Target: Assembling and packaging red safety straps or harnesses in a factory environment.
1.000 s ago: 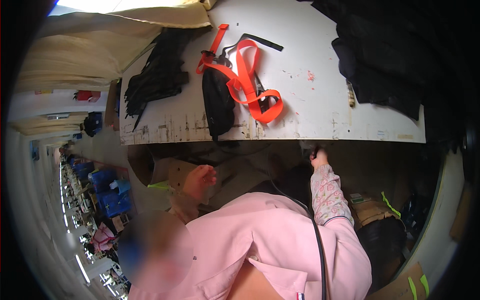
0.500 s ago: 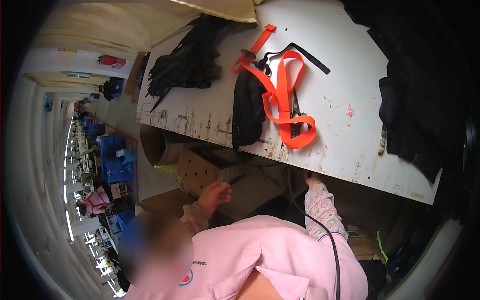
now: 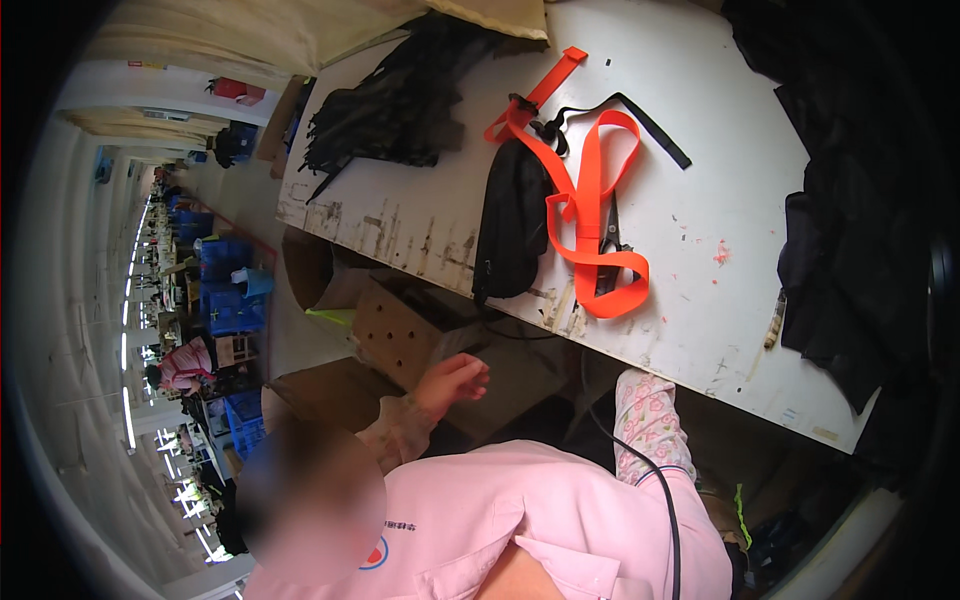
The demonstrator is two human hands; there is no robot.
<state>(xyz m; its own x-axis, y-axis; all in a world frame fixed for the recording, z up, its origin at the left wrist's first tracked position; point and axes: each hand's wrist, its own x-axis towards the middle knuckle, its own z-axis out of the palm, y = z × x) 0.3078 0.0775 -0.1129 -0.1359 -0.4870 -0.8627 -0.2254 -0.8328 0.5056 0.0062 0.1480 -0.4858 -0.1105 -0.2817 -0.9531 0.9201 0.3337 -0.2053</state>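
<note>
My left hand (image 3: pixel 455 384) hangs in the air below the table's near edge, fingers curled in, with nothing seen in them. My right forearm (image 3: pixel 648 425), in a pink-flowered sleeve, reaches under the table edge, where the hand is hidden. On the white table (image 3: pixel 700 290) lies a black zipped pouch (image 3: pixel 512 220), close to the near edge. A bright orange strap (image 3: pixel 592 200) loops beside it, and a thin black strap (image 3: pixel 650 130) with a dark buckle extends to the right. Partly under the orange strap is a dark metal tool (image 3: pixel 613 235), perhaps scissors.
Black fabric pieces (image 3: pixel 385 105) are heaped at the far left of the table; more black cloth (image 3: pixel 850 220) covers its right side. Beneath stands a cardboard box (image 3: pixel 395 335) with holes. A black cable (image 3: pixel 630 440) runs past my right arm. Blue bins (image 3: pixel 230 295) stand at left.
My right hand, partly visible before, has gone out of sight beneath the table edge. My left hand has shifted slightly right and up, its fingers more curled. The whole view has shifted a little.
</note>
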